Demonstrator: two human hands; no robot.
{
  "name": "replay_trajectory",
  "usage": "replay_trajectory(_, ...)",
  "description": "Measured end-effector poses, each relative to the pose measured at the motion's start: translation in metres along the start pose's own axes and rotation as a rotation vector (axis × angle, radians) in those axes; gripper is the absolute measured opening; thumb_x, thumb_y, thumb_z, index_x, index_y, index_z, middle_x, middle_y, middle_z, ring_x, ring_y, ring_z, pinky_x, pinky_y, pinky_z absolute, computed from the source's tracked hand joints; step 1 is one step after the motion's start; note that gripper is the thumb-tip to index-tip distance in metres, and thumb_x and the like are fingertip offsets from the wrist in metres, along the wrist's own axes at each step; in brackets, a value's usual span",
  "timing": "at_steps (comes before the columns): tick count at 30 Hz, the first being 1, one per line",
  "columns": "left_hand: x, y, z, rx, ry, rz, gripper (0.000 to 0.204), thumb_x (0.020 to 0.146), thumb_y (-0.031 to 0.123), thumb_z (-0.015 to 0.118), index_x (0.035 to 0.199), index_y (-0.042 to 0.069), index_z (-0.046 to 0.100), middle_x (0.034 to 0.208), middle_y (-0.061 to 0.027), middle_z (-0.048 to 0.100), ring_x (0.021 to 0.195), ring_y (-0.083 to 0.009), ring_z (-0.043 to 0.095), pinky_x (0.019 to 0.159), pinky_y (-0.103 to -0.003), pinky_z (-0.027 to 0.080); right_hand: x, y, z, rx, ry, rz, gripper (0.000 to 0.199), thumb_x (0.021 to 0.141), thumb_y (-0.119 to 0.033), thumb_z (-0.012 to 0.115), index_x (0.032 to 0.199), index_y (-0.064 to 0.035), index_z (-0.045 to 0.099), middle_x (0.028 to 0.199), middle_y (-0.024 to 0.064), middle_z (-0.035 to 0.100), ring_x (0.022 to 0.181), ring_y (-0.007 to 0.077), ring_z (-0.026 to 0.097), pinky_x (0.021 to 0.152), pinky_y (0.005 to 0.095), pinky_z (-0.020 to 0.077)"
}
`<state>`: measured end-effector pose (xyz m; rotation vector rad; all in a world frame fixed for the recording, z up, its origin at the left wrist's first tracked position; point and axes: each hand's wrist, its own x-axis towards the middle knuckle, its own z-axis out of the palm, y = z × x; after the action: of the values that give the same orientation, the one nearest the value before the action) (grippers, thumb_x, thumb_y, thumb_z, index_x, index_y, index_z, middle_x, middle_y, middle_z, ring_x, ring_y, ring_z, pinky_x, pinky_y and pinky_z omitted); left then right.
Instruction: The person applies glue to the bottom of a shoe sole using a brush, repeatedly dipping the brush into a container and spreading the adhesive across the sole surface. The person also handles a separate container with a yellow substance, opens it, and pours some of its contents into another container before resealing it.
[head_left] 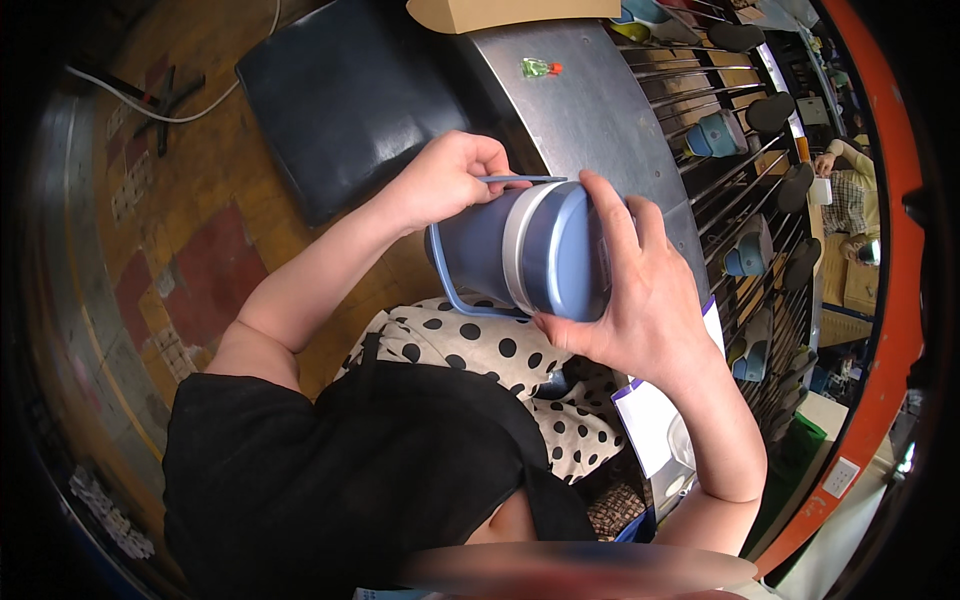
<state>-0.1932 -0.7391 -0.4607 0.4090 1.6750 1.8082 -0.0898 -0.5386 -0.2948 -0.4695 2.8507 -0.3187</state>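
The blue jug (520,250) lies tipped on its side in mid-air over the person's lap, its grey-ringed lid end toward the right. The right hand (640,290) grasps that lid end, fingers (610,215) spread across the top and thumb beneath. The left hand (445,180) is clenched on a thin blue stick (520,179), which rests along the jug's upper edge. The jug's handle (450,295) hangs down on the left. Beyond, a grey metal bench (590,110) carries a small green bottle (540,68). A dark cushion (350,100) sits far left.
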Motion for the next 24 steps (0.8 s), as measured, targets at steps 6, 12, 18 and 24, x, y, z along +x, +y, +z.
replay_trajectory(6,0.014,0.005,-0.008,-0.040,-0.305,-0.039,0.007,0.083,-0.005,0.069,0.084,0.001,0.065,0.083,-0.0026,0.070,0.081,-0.0066,0.064,0.074,-0.021,0.050,-0.002,0.000,-0.012,-0.036,-0.145,-0.432,0.103,0.050,-0.012,0.089,0.142,-0.0323,0.048,0.140,0.0268,0.043,0.126,0.0470,0.051,0.101,0.0489,0.0517)
replay_trajectory(12,0.001,-0.003,0.009,-0.179,-0.045,-0.172,0.010,0.080,-0.009,0.058,0.084,-0.003,0.065,0.088,-0.0094,0.073,0.083,-0.0109,0.066,0.074,-0.024,0.050,0.003,0.012,0.000,0.041,-0.080,0.125,0.102,0.073,-0.070,0.077,0.143,-0.0042,0.044,0.114,0.0300,0.063,0.088,0.0458,0.071,0.075,0.0487,0.0586)
replay_trajectory(18,0.005,-0.008,0.015,-0.143,-0.014,-0.120,0.011,0.083,-0.009,0.058,0.081,0.001,0.063,0.086,-0.0055,0.071,0.083,-0.0088,0.066,0.075,-0.022,0.050,0.021,0.027,-0.016,-0.166,0.028,-0.431,0.106,0.079,-0.081,0.061,0.147,0.0001,0.045,0.094,0.0267,0.071,0.086,0.0448,0.071,0.076,0.0474,0.0570)
replay_trajectory(24,0.007,-0.004,0.010,-0.135,-0.009,-0.082,0.010,0.084,-0.008,0.057,0.084,-0.001,0.065,0.092,-0.0104,0.074,0.078,-0.0101,0.066,0.069,-0.024,0.051,0.024,0.032,-0.024,-0.022,-0.260,0.178,0.104,0.074,-0.074,0.071,0.154,-0.0141,0.042,0.132,0.0296,0.058,0.114,0.0462,0.064,0.095,0.0486,0.0529)
